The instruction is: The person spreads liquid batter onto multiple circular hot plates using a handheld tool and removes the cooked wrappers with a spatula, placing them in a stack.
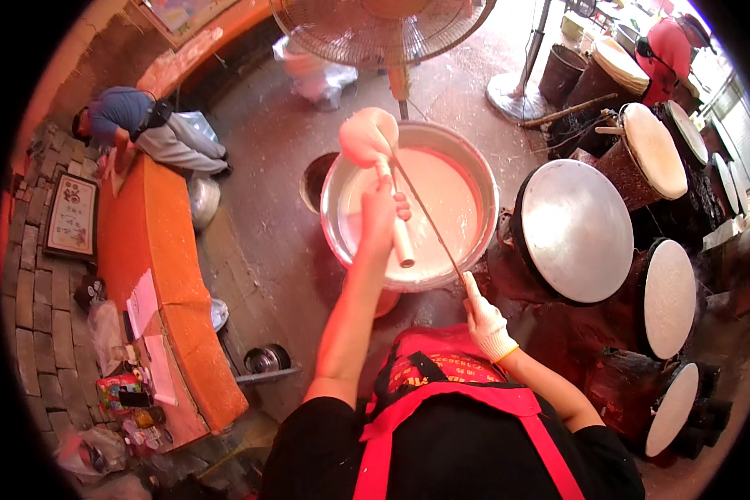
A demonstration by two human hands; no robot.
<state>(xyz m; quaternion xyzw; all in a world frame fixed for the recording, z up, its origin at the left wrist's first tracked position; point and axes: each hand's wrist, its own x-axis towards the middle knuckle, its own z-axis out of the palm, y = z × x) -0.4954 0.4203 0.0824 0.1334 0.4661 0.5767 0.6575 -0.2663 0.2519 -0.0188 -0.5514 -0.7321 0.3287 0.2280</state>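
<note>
My bare left hand [378, 212] is wrapped round the pale cylindrical handle of a ladle [365, 137]. Its rounded bowl, coated in pale batter, is raised over the far left rim of a wide metal basin [328, 237]. Pale, smooth batter [442, 204] lies in that basin. In a white knitted glove, my right hand [486, 321] grips one end of a long thin stick [429, 218]. The stick slants up and left across the basin, its far end beside the ladle's bowl; whether they touch I cannot tell.
A round, bare griddle [577, 231] stands just right of the basin. Several more griddles carry pale rounds, such as one flatbread [654, 150]. A large fan [383, 33] stands beyond the basin. An orange counter [162, 258] runs along the left, where another person [154, 125] bends over.
</note>
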